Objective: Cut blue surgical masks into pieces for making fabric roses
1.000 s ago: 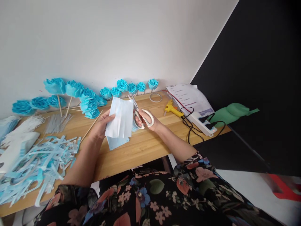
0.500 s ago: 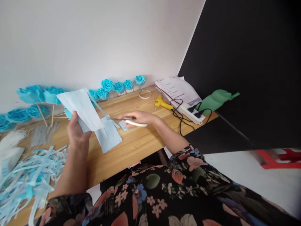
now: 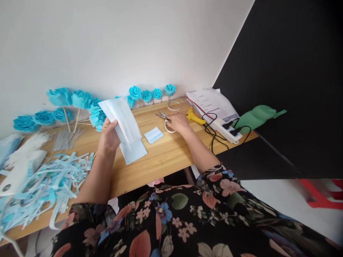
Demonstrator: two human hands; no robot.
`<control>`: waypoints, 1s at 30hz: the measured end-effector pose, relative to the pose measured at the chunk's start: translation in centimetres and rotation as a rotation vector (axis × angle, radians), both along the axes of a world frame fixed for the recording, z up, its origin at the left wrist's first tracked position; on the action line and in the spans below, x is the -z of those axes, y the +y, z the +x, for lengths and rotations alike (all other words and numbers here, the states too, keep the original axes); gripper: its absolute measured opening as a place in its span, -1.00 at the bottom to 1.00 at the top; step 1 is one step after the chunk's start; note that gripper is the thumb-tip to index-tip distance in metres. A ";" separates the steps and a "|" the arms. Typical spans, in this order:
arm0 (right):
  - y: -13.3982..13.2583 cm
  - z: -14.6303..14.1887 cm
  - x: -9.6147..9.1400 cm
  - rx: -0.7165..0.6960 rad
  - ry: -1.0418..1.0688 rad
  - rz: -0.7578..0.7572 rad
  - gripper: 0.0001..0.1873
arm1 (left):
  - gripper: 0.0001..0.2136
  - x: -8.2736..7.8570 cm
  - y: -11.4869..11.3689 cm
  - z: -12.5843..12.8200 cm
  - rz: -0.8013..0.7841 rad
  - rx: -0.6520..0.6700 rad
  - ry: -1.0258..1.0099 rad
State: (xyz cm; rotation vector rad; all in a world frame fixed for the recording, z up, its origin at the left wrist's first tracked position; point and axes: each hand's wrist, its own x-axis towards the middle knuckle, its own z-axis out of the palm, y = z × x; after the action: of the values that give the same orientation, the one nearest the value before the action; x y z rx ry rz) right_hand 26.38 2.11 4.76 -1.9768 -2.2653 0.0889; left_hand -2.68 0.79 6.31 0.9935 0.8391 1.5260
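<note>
My left hand [image 3: 109,137] pinches a pale blue and white sheet [image 3: 122,116], which looks like unfolded face-mask fabric, upright above the table. Below it a second light blue sheet [image 3: 134,152] shows, partly covered by the first. My right hand [image 3: 178,123] is lowered to the tabletop with its fingers over the scissors [image 3: 162,115]. The metal blades point left and a white handle loop shows under the fingers. Between the hands lies a small stack of pale blue pieces [image 3: 153,135].
Blue flowers on sticks [image 3: 81,99] line the wall. Cut strips [image 3: 61,178] heap at left beside a white device [image 3: 23,173]. A tape ring [image 3: 174,105], yellow glue gun [image 3: 195,116], printed paper [image 3: 211,101], power strip [image 3: 226,132] with black cables and green object [image 3: 257,117] stand right.
My right hand has moved away from the sheets and down to the tabletop with the scissors. The narrow strip at the held sheet's edge no longer shows. The small stack is now uncovered. The view has shifted.
</note>
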 end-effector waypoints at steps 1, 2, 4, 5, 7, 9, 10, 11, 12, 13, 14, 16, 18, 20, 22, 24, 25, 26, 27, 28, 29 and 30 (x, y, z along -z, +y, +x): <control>-0.1 0.0 -0.3 0.007 0.019 0.012 -0.61 | -0.48 -0.1 0.0 -0.1 0.001 0.004 -0.007; -0.3 -0.1 -0.7 0.004 0.051 0.034 -0.59 | -0.47 -0.1 0.1 -0.2 0.004 0.011 -0.012; -0.8 -0.7 -1.6 -0.058 0.184 0.081 -0.54 | -0.45 0.1 0.2 -0.4 0.023 0.028 -0.018; -1.0 -1.3 -2.1 -0.121 0.291 0.084 -0.53 | -0.45 0.3 0.3 -0.4 0.038 0.037 -0.021; -1.4 -2.8 -2.8 -0.279 0.587 0.000 -0.52 | -0.45 0.7 0.4 -0.4 0.061 0.066 -0.027; -1.6 -4.5 -3.2 -0.437 0.873 -0.188 -0.52 | -0.49 1.0 0.2 -0.2 0.059 0.114 -0.024; -1.6 -5.4 -3.2 -0.489 0.985 -0.256 -0.52 | -0.51 1.2 0.1 0.0 0.050 0.142 -0.018; -1.5 -6.2 -3.1 -0.515 1.080 -0.297 -0.52 | -0.53 1.2 -0.1 0.2 0.038 0.171 -0.008; -1.4 -6.9 -2.9 -0.516 1.168 -0.309 -0.53 | -0.54 1.3 -0.2 0.3 0.026 0.197 0.006; -1.3 -7.5 -2.6 -0.500 1.247 -0.306 -0.54 | -0.55 1.3 -0.3 0.4 0.015 0.214 0.022; -1.2 -7.9 -2.3 -0.464 1.313 -0.281 -0.55 | -0.57 1.3 -0.4 0.5 0.006 0.217 0.041; -1.1 -8.4 -1.5 -0.364 1.396 -0.178 -0.56 | -0.59 1.5 -0.3 0.5 -0.010 0.180 0.077; -1.0 -8.4 -0.7 -0.262 1.428 -0.048 -0.57 | -0.61 1.7 0.1 0.3 -0.028 0.091 0.101; -0.9 -8.1 0.1 -0.189 1.438 0.047 -0.58 | -0.61 2.1 0.6 0.1 -0.050 0.001 0.131; -1.0 -7.8 0.7 -0.149 1.434 0.086 -0.61 | -0.60 2.3 0.8 -0.1 -0.063 -0.041 0.173; -1.1 -7.6 1.0 -0.150 1.402 0.097 -0.61 | -0.58 2.4 0.7 0.0 -0.060 -0.015 0.219; -1.2 -7.6 1.0 -0.163 1.384 0.098 -0.61 | -0.57 2.3 0.6 0.0 -0.054 0.011 0.241; -1.4 -7.6 0.9 -0.178 1.366 0.100 -0.61 | -0.58 2.3 0.5 0.1 -0.053 0.035 0.264; -1.5 -7.6 0.8 -0.193 1.349 0.101 -0.60 | -0.59 2.2 0.3 0.2 -0.058 0.049 0.290; -1.7 -7.7 0.7 -0.205 1.336 0.099 -0.59 | -0.61 2.1 0.2 0.2 -0.064 0.049 0.315; -1.8 -7.8 0.6 -0.217 1.329 0.086 -0.57 | -0.60 2.0 0.0 0.2 -0.067 0.034 0.337; -1.9 -7.8 0.6 -0.233 1.327 0.060 -0.55 | -0.59 1.9 -0.1 0.3 -0.063 0.007 0.355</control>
State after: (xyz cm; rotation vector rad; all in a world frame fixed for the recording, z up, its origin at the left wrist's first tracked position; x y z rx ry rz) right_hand 18.57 0.17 4.17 -0.9824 -1.4752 0.9846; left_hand -2.41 0.70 4.41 1.2390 1.1223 1.3270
